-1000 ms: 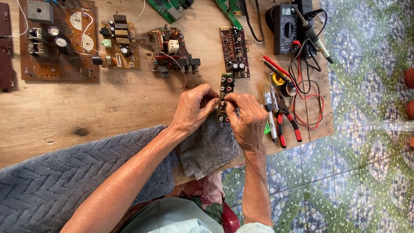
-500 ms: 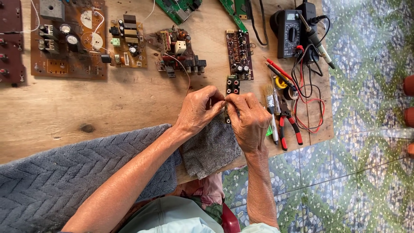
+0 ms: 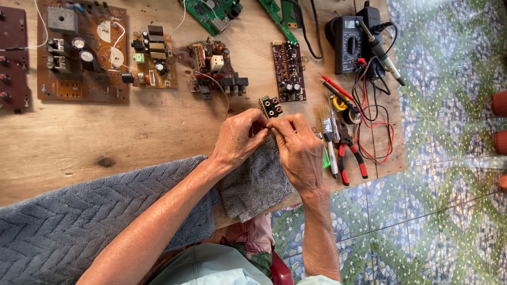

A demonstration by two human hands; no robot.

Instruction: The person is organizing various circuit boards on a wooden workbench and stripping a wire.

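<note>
The small connector block [image 3: 270,106], a dark piece with round sockets on its face, sits just above the middle of the frame on the wooden table [image 3: 137,132], with both hands meeting right below it. The left hand [image 3: 238,140] and the right hand [image 3: 298,150] press their fingertips together around its lower end, both pinched narrow on it; how much of the piece lies inside the grip is hidden by the fingers. Under the hands lies a small grey cloth [image 3: 256,184], hanging over the table's near edge. A larger grey towel [image 3: 79,221] with a zigzag weave fills the lower left of the frame. Along the top, several circuit boards lie in a row, among them a large brown board [image 3: 82,53] at upper left and a narrow dark board [image 3: 288,71] just above the block. To the right are red-handled pliers [image 3: 351,153], a brush [image 3: 328,142] and, at upper right, a multimeter [image 3: 348,43] with red and black leads.
</note>
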